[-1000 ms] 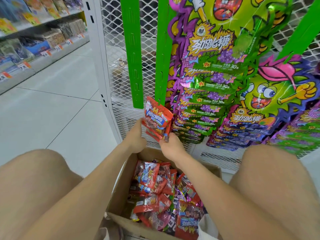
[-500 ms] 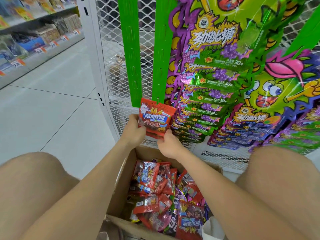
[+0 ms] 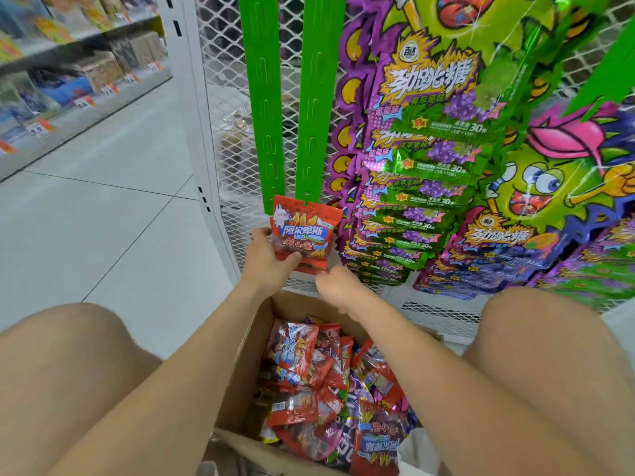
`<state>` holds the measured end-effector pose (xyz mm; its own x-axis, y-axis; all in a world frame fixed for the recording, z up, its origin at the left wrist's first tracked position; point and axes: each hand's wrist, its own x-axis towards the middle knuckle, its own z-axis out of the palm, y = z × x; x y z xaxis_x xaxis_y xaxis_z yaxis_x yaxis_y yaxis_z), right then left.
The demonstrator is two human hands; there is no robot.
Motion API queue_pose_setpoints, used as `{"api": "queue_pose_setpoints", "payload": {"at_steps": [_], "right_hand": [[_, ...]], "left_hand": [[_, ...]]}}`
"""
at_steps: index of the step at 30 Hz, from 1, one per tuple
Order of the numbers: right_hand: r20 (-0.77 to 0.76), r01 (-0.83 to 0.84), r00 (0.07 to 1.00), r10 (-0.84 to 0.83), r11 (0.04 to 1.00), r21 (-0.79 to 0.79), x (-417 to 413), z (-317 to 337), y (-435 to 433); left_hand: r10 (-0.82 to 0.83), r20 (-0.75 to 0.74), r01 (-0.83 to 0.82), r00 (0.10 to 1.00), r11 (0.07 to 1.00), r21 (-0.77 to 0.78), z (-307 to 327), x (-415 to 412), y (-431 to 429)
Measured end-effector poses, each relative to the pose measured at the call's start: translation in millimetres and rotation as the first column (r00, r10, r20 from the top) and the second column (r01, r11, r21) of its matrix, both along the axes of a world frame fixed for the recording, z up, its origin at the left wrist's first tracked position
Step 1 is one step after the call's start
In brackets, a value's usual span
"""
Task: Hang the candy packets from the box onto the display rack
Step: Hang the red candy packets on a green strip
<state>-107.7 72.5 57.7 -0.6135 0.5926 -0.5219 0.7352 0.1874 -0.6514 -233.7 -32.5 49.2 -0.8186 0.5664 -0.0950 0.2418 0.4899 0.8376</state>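
Here, red packet (image 3: pixel 304 231) in left grip (image 3: pixel 266 266)

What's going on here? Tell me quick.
A person is stocking a display rack. Their left hand grips a red candy packet, its top edge raised to the lower tip of a green hanging strip; it does not look hooked on yet. The right hand sits at the packet's lower corner, though a pinch is unclear. The open cardboard box between the knees holds more packets.

red packet (image 3: pixel 304 235) lifted to green strip's (image 3: pixel 314 132) lower end, turned front-on, left hand (image 3: pixel 266 266) higher
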Motion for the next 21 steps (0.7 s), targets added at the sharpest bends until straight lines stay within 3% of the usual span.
{"api": "queue_pose_setpoints", "payload": {"at_steps": [8,12,17,21], "right_hand": [[0.054,-0.081,0.996,0.076,0.990,0.113,23.9,12.6,1.9],[0.159,-0.288,0.952,0.260,0.940,0.182,45.2,4.1,10.2],[0.364,-0.499,0.822,0.439,0.862,0.087,89.8,-36.4,16.1],[0.452,-0.522,0.782,0.430,0.847,0.098,132.9,-89.2,16.5]], "left_hand": [[-0.013,-0.061,0.010,0.998,0.998,-0.058,0.8,5.8,1.9],[-0.100,-0.093,0.080,0.991,0.977,-0.198,-9.8,16.1,-3.7],[-0.504,0.038,0.450,0.863,0.733,-0.510,-50.0,57.6,-18.5],[-0.615,0.160,0.578,0.772,0.573,-0.581,-100.6,86.4,-34.9]]}}
